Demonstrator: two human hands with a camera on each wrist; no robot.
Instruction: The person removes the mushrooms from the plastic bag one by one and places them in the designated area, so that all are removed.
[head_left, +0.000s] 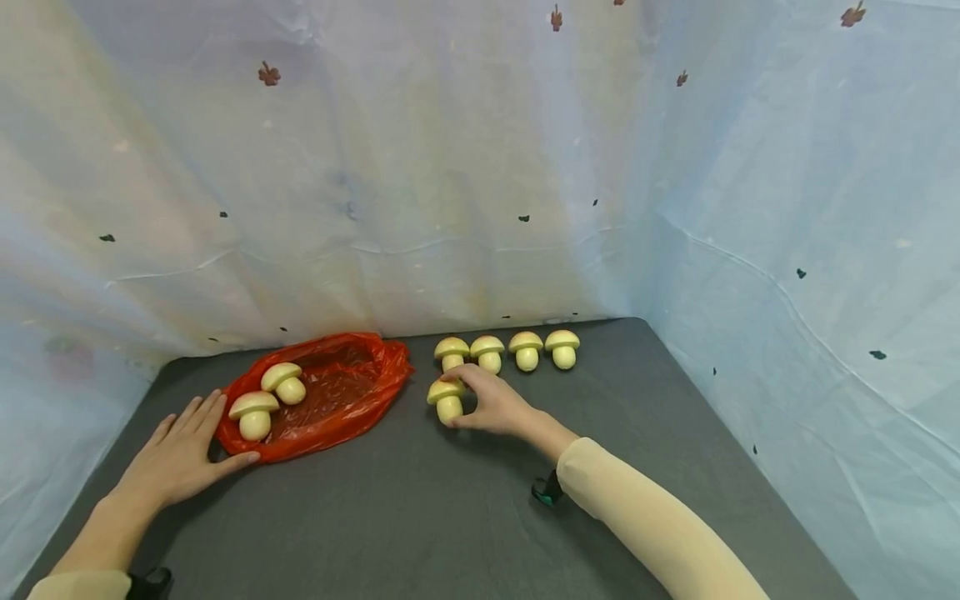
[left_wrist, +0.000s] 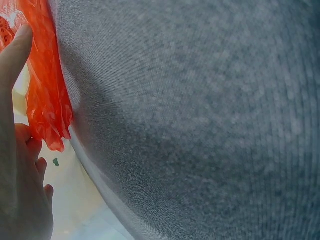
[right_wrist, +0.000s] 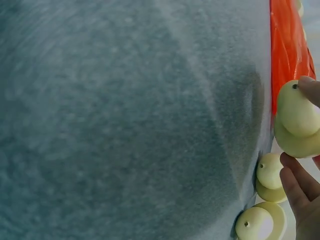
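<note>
My right hand (head_left: 491,406) pinches a toy mushroom (head_left: 448,406) between thumb and fingers, in front of a row of other mushrooms. In the right wrist view the held mushroom (right_wrist: 298,117) shows its pale stem and yellowish cap. On the left, a red plastic bag (head_left: 341,429) lies spread with its mouth open. Inside it, toward its left side, are two mushrooms, one nearer (head_left: 254,417) and one farther back (head_left: 284,383). My left hand (head_left: 176,458) rests at the bag's left edge, fingers straight and spread, thumb along the front rim.
Several mushrooms (head_left: 527,352) stand in a row near the back of the dark grey table (head_left: 420,525). A pale patterned cloth (head_left: 450,167) hangs behind the table and along its right side (head_left: 810,292).
</note>
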